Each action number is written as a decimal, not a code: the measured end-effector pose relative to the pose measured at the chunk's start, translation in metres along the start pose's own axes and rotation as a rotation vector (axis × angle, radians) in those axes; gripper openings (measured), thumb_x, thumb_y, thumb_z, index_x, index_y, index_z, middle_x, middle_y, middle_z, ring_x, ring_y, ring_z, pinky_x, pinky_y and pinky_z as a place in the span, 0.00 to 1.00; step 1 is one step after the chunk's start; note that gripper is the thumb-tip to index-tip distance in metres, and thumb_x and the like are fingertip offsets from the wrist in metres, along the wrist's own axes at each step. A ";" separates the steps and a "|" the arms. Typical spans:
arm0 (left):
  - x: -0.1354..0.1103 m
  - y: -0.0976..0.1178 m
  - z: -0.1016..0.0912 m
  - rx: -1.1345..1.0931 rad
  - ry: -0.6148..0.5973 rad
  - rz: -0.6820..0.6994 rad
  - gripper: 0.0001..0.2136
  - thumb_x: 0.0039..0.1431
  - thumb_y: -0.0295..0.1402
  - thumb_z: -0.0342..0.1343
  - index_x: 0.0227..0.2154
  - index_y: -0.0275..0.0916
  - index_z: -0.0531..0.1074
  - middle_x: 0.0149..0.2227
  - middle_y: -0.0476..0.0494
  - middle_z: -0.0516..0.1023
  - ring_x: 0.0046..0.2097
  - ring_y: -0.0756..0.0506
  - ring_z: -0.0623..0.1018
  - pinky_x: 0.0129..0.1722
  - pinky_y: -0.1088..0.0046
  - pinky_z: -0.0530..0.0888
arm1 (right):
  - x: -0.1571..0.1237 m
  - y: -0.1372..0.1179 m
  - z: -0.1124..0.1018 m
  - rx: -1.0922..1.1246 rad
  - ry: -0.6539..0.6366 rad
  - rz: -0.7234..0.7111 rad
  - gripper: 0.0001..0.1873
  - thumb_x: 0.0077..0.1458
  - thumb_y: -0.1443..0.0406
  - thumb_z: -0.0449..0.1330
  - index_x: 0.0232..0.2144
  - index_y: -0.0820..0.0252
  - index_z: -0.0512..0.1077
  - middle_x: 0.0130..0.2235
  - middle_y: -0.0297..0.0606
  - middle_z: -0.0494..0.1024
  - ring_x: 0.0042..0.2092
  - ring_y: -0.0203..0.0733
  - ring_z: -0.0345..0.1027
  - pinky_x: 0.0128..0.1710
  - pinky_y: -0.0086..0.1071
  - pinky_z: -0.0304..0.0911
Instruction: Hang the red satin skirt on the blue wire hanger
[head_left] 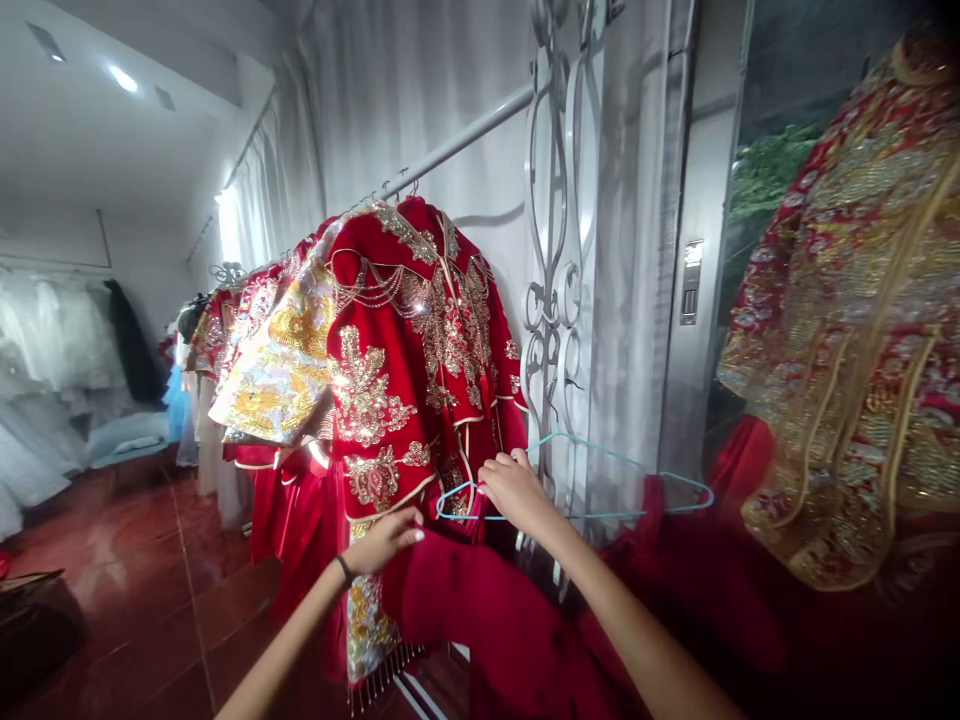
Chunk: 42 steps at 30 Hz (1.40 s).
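Note:
My right hand (516, 490) is closed around the left part of a light-blue wire hanger (600, 516). A dark red garment (480, 595) spreads below it, and a strip of red cloth loops over the hanger's right side. My left hand (384, 542), with a black band at the wrist, has thumb and fingers together at the garment's upper left edge. Just behind both hands hangs a red velvet jacket (390, 370) with gold sequin embroidery and bead chains at the shoulder. The garment's lower part fades into shadow.
A pale metal rail (472, 135) carries a row of red and gold garments. It meets a scrolled white iron stand (555, 290). At right, an embroidered gold and red costume (862, 380) hangs close by. White gowns (52, 330) stand far left, above a dark bag (37, 630).

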<state>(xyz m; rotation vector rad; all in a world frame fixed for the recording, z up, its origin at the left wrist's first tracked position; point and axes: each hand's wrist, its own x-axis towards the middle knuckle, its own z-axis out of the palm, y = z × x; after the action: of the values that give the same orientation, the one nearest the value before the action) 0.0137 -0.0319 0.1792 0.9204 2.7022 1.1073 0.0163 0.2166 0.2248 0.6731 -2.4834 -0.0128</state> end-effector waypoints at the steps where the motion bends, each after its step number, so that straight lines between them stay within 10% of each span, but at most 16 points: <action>1: 0.005 0.005 -0.012 0.002 0.028 0.017 0.14 0.57 0.44 0.45 0.33 0.38 0.62 0.29 0.51 0.66 0.32 0.50 0.66 0.35 0.72 0.66 | -0.001 0.000 0.000 0.005 0.011 -0.013 0.07 0.56 0.67 0.54 0.29 0.61 0.71 0.33 0.38 0.75 0.38 0.42 0.63 0.44 0.39 0.47; 5: 0.035 0.049 -0.050 0.129 -0.017 0.173 0.12 0.57 0.42 0.47 0.35 0.38 0.65 0.32 0.49 0.68 0.34 0.49 0.67 0.37 0.72 0.65 | -0.003 -0.001 -0.003 0.061 0.086 -0.062 0.05 0.55 0.66 0.56 0.29 0.60 0.70 0.33 0.35 0.75 0.38 0.40 0.62 0.43 0.37 0.46; 10: 0.068 0.093 -0.045 0.180 -0.233 0.344 0.11 0.57 0.40 0.49 0.36 0.38 0.67 0.26 0.52 0.67 0.28 0.51 0.65 0.31 0.76 0.64 | -0.005 -0.003 -0.006 0.159 0.181 -0.087 0.04 0.55 0.69 0.55 0.30 0.59 0.70 0.32 0.32 0.75 0.37 0.37 0.62 0.43 0.35 0.48; 18: 0.080 0.068 -0.016 -0.120 -0.008 0.305 0.11 0.55 0.40 0.51 0.37 0.38 0.65 0.32 0.48 0.72 0.35 0.49 0.72 0.38 0.71 0.69 | 0.000 -0.009 0.017 0.156 0.330 0.048 0.08 0.57 0.65 0.53 0.31 0.58 0.72 0.32 0.34 0.75 0.39 0.39 0.64 0.54 0.40 0.47; 24: 0.088 0.053 0.002 0.013 0.223 0.253 0.10 0.57 0.41 0.46 0.37 0.40 0.63 0.32 0.47 0.73 0.35 0.46 0.74 0.40 0.66 0.70 | -0.037 -0.011 0.013 0.158 0.516 0.252 0.23 0.54 0.68 0.53 0.53 0.60 0.60 0.50 0.41 0.70 0.53 0.45 0.57 0.58 0.44 0.45; 29: 0.084 0.089 0.044 0.208 0.641 0.338 0.10 0.58 0.38 0.45 0.36 0.40 0.67 0.40 0.41 0.73 0.46 0.41 0.70 0.49 0.61 0.67 | -0.122 0.052 -0.006 0.058 0.672 0.825 0.18 0.54 0.64 0.48 0.46 0.64 0.67 0.41 0.49 0.74 0.44 0.51 0.66 0.46 0.43 0.59; 33: 0.116 0.139 0.105 0.137 0.321 0.445 0.11 0.59 0.37 0.45 0.34 0.39 0.71 0.39 0.41 0.75 0.45 0.43 0.71 0.48 0.64 0.67 | -0.171 0.092 -0.018 0.035 0.278 1.312 0.24 0.53 0.55 0.51 0.48 0.65 0.66 0.38 0.53 0.76 0.38 0.53 0.71 0.34 0.40 0.62; 37: 0.162 0.174 0.168 -0.022 0.162 0.374 0.14 0.55 0.35 0.51 0.44 0.35 0.69 0.45 0.37 0.74 0.49 0.43 0.70 0.49 0.67 0.66 | -0.189 0.101 -0.012 0.062 0.055 1.262 0.15 0.54 0.62 0.50 0.36 0.64 0.72 0.34 0.50 0.77 0.35 0.48 0.72 0.31 0.33 0.61; 42: 0.170 0.184 0.201 -0.043 0.195 0.277 0.15 0.60 0.35 0.43 0.39 0.34 0.72 0.34 0.37 0.78 0.37 0.44 0.75 0.37 0.68 0.67 | -0.188 0.114 -0.022 -0.011 0.253 1.183 0.16 0.55 0.68 0.46 0.34 0.64 0.74 0.34 0.48 0.78 0.36 0.45 0.72 0.33 0.31 0.61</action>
<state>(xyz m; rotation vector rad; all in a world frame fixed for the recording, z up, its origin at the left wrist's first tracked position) 0.0248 0.2887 0.1777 1.2719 2.7475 1.3652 0.1099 0.4070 0.1629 -0.8041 -2.2546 0.4605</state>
